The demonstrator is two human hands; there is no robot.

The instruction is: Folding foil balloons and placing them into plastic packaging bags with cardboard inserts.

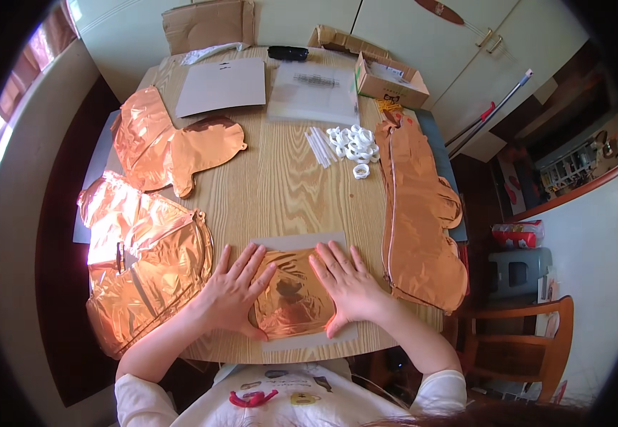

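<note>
A folded rose-gold foil balloon (295,297) lies on a grey card (304,242) at the near edge of the table. My left hand (241,290) rests flat along the balloon's left side, fingers spread. Against its right side lies my right hand (346,286), also spread, with the thumb at the near corner. Both palms partly cover the foil and the card's side edges. Neither hand grips anything.
Flat foil balloons lie on the left (145,263), far left (173,146) and right (419,213). White straws (320,147) sit beside several white ribbon rolls (354,144). Behind are grey card sheets (222,87), clear plastic bags (313,99), and an open cardboard box (392,82). A wooden chair (515,341) stands right.
</note>
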